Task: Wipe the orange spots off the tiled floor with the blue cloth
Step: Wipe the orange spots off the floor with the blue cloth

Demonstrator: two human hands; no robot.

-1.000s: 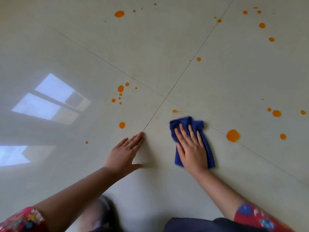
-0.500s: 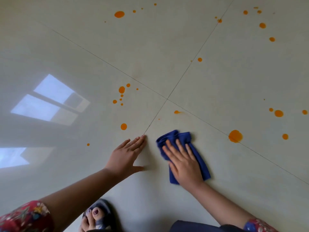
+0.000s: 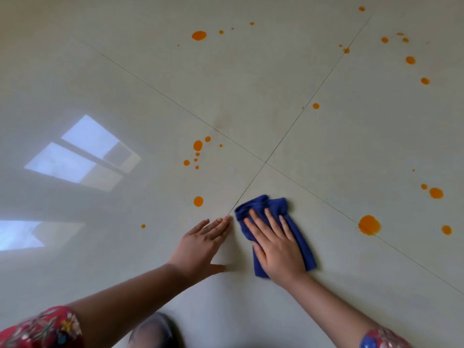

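Left grip (image 3: pixel 200 247) flat on the floor (image 3: pixel 113 259), fingers straight, holding nothing; right grip (image 3: pixel 276 247) flat too, pressing the blue cloth (image 3: pixel 273 205) just beside it. Risk: bunched cloth could smear the orange spots (image 3: pixel 369 224), many unwiped, into the tile seams.

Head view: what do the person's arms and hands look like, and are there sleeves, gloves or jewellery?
Both forearms are bare. The left hand and right hand have no gloves, and no rings, watch or bracelets show. Short printed sleeves appear at the bottom corners: the left sleeve is red with a floral pattern, and the right sleeve is red with blue flowers.
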